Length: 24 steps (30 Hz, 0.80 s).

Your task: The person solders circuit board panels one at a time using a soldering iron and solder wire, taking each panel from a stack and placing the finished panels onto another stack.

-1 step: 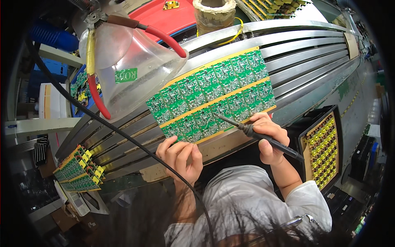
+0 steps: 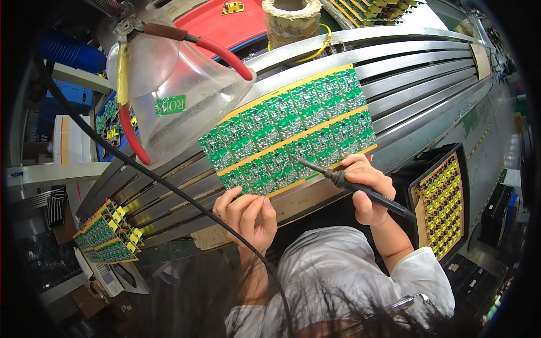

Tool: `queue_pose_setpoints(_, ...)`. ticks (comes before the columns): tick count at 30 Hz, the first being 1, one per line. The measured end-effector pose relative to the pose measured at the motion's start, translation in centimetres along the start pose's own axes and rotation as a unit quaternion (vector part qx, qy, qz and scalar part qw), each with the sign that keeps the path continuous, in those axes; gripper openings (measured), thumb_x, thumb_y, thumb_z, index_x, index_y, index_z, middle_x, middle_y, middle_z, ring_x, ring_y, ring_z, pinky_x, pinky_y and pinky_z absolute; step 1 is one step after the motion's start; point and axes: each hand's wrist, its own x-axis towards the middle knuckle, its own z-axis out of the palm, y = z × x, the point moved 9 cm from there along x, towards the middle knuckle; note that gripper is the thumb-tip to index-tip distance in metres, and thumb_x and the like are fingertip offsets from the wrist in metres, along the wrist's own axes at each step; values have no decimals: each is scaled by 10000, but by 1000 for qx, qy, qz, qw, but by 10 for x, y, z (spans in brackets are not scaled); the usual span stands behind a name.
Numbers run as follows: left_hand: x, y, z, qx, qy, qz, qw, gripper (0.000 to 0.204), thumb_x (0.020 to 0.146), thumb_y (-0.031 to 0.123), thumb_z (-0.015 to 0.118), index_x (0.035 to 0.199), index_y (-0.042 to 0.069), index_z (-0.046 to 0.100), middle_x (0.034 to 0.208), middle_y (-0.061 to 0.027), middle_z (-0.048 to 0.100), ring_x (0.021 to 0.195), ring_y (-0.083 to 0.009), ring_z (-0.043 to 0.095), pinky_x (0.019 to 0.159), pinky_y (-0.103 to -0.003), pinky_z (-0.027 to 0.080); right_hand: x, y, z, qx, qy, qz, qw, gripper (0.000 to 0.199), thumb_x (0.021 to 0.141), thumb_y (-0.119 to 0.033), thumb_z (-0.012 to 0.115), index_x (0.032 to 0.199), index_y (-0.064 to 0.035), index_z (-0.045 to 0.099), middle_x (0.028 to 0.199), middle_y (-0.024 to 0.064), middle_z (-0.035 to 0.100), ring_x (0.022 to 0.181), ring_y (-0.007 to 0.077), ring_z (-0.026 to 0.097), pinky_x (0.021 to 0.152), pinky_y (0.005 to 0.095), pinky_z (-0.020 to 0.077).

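Observation:
A green circuit board panel (image 2: 290,132) with yellow strips lies tilted on the metal rails (image 2: 428,67). My right hand (image 2: 369,188) grips a black soldering iron (image 2: 360,188) like a pen. Its tip touches the lower middle of the panel. My left hand (image 2: 248,214) is at the panel's lower left edge with its fingers curled, fingertips against the board. Whether it pinches anything is not visible. White sleeves cover both forearms.
A clear plastic funnel hood (image 2: 180,101) with a red hose (image 2: 225,53) hangs left of the panel. A black cable (image 2: 141,169) runs down past my left hand. More green boards (image 2: 107,234) sit lower left. A black tray of yellow parts (image 2: 445,203) stands right.

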Motion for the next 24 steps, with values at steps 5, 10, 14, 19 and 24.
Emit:
queue_pose_setpoints(5,-2,2,4,19,-9,9,1000,177,828,50,724,970,130,656,1018,-6,646,1075,-279,605,952,-458,453,0,0,0,-14,-17,-4,1000,216,868,-115,676,1040,12,707,820,114,714,720,233,633,957,458,504)
queue_pose_setpoints(10,-3,3,7,30,-8,8,999,181,841,56,724,988,133,652,1027,-3,640,1086,-279,600,949,-460,446,1,-1,4,-37,-33,-10,999,211,861,-112,691,1038,1,709,804,99,712,717,222,643,964,452,502)
queue_pose_setpoints(14,-2,4,8,35,-7,9,999,182,842,56,724,990,132,652,1022,-3,637,1087,-277,598,950,-461,443,3,-2,5,-47,-41,-6,998,208,855,-105,697,1036,-3,710,803,95,712,719,220,648,963,449,502)
queue_pose_setpoints(19,-2,4,9,44,-6,8,999,182,839,56,726,988,131,652,1010,-4,631,1081,-274,596,949,-463,441,4,-2,6,-54,-50,1,997,208,850,-98,701,1036,-6,709,808,94,714,723,219,651,960,447,502)
queue_pose_setpoints(24,-3,3,9,44,-3,4,999,185,836,56,729,987,133,652,1002,-7,625,1078,-271,593,944,-465,440,5,-3,6,-57,-50,5,997,210,848,-91,700,1040,-5,707,814,95,715,724,219,651,960,448,503)
